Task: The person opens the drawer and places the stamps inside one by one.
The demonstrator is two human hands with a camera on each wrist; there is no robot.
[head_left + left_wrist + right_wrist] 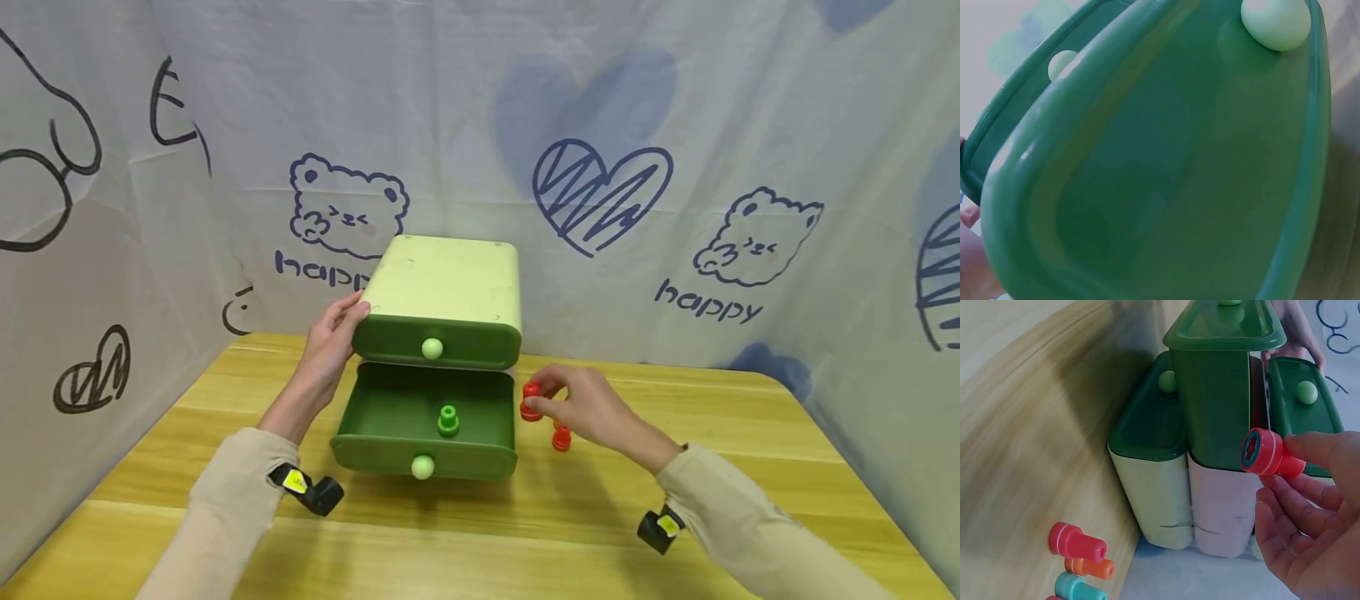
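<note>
My right hand (588, 404) pinches a red toy stamp (531, 402) between thumb and fingers, just right of the pulled-out drawer (423, 454). In the right wrist view, the stamp's round face with a dark star pattern points away from the palm. A green stamp (448, 422) stands inside that drawer. My left hand (330, 342) rests against the upper left side of the cream drawer cabinet (450, 275), thumb at its front corner. The left wrist view is filled mostly by the open drawer's front (1166, 156).
Right of the cabinet, a red stamp (1079, 542), an orange stamp (1090, 567) and a teal stamp (1079, 587) stand on the wooden table (600, 517). The top drawer (390, 342) and bottom drawer (1150, 425) are closed. A printed cloth (465, 125) hangs behind the table.
</note>
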